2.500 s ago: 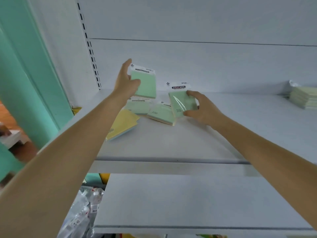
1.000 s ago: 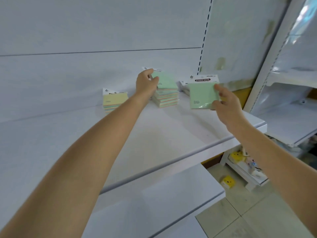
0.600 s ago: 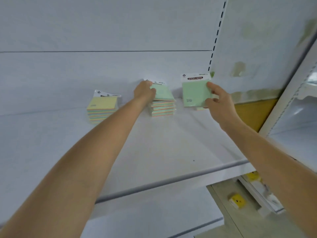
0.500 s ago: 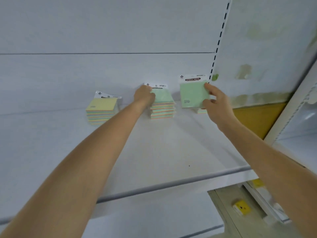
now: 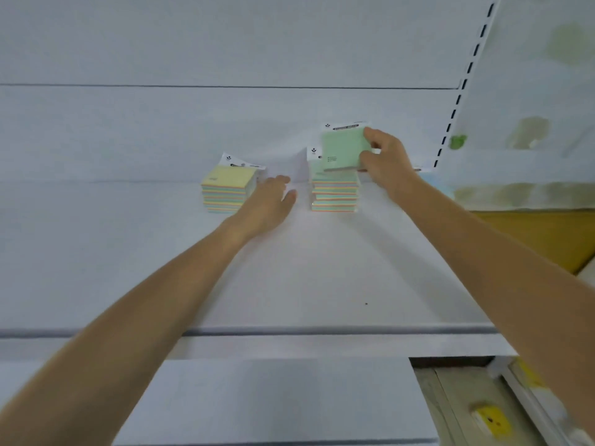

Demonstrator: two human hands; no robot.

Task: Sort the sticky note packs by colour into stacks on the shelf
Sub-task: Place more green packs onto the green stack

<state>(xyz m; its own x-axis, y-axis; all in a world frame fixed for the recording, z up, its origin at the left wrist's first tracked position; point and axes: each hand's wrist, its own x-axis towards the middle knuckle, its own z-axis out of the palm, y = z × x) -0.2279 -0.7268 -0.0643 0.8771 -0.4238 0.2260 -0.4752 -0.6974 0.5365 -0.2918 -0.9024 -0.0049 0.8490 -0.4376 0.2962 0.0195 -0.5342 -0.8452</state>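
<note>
Two stacks of sticky note packs stand at the back of the white shelf (image 5: 289, 284). The left stack (image 5: 225, 191) has a yellow pack on top; the right stack (image 5: 335, 194) has green on top. My right hand (image 5: 383, 162) grips a green pack (image 5: 343, 148) by its right edge, tilted, just above the right stack. My left hand (image 5: 267, 204) holds nothing, its fingers relaxed, low over the shelf between the two stacks and close to the yellow one. A pale blue pack (image 5: 434, 185) lies behind my right wrist, mostly hidden.
The shelf's back panel (image 5: 225, 123) rises right behind the stacks. A slotted upright (image 5: 463, 88) stands at the right. A lower shelf (image 5: 273, 400) juts out below, and a small yellow object (image 5: 491, 420) lies on the floor at bottom right.
My left hand has let go of its green pack on the right stack and drawn back left between the stacks. My right hand has brought its green pack over that stack.
</note>
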